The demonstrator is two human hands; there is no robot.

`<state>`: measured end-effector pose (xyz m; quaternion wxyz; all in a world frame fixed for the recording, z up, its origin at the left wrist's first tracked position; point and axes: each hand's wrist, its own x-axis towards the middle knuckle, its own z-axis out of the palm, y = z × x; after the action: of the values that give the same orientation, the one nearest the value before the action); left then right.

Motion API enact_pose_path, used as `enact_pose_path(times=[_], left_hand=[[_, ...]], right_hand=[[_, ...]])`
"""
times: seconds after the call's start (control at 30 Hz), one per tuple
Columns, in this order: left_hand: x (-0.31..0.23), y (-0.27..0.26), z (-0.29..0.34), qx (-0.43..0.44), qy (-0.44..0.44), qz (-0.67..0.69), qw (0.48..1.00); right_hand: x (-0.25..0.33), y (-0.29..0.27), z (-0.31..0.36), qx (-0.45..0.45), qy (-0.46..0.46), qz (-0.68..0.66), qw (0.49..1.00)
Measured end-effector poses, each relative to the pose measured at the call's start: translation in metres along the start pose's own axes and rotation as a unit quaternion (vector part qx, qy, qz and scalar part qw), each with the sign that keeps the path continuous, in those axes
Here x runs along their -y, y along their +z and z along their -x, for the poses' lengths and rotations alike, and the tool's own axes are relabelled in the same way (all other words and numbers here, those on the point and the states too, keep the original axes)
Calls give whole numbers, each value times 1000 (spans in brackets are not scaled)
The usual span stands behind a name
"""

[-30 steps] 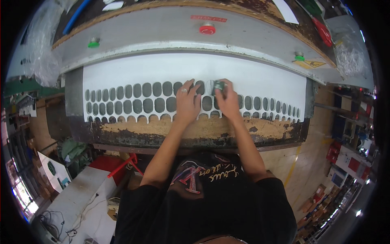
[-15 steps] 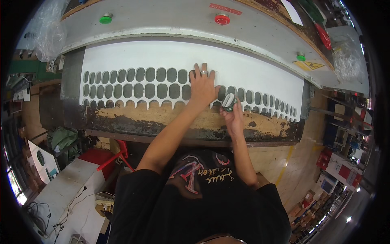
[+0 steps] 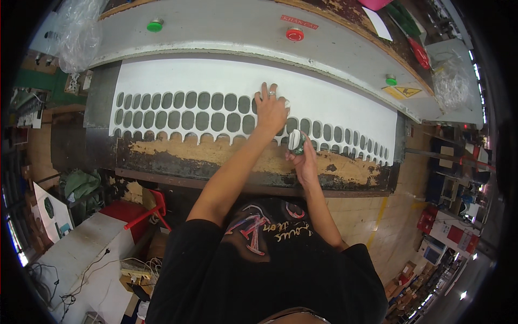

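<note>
A long white sheet (image 3: 216, 74) with rows of oval holes lies across a dark cutting bed. My left hand (image 3: 271, 113) rests over the holes near the sheet's middle, fingers bent and drawn in. At its thumb side shows a small white piece (image 3: 287, 103), seemingly pinched; its shape is mostly hidden. Closer to me, my right hand (image 3: 307, 166) is closed around a small dark green oval ring, probably a cutting die (image 3: 300, 149). White oval pieces (image 3: 294, 139) fill the ring, which is tilted and held just above the sheet's ragged near edge.
Behind the sheet runs a grey machine beam (image 3: 216, 40) with a red button (image 3: 294, 34) and green buttons (image 3: 155, 25). A worn wooden board (image 3: 216, 156) lies along the near side. A red stool (image 3: 156, 209) stands at left beside a white table (image 3: 70, 254) with cables.
My left hand has gone from spread flat to fingers drawn in, with a white piece now at its thumb. My right hand has shifted slightly left with the die. The view has tilted slightly.
</note>
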<state>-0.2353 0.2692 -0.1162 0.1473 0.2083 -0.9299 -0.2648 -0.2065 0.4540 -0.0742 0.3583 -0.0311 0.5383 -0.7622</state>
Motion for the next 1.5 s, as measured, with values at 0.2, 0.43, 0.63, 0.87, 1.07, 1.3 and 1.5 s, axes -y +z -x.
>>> enact_pose_path(times=[0.2, 0.43, 0.63, 0.87, 1.07, 1.3, 1.5], left_hand=[[-1, 8, 6, -10, 48, -127, 991], [-1, -12, -16, 98, 29, -79, 992], [8, 14, 5, 27, 90, -35, 995], [-18, -4, 17, -57, -2, -39, 998], [-18, -23, -11, 55, 46, -164, 984], [-32, -14, -7, 97, -26, -215, 971], [-26, -9, -14, 117, -100, -157, 976]], right_hand=[[8, -20, 17, -23, -5, 17, 1000], [16, -26, 9, -22, -6, -8, 1000], [34, -35, -15, 21, -8, -18, 1000], [39, -75, -23, 13, 23, -43, 999], [39, -98, -20, 25, 25, -10, 999], [38, -103, -10, 38, 25, -13, 999], [36, -116, -6, 46, 12, 0, 999]])
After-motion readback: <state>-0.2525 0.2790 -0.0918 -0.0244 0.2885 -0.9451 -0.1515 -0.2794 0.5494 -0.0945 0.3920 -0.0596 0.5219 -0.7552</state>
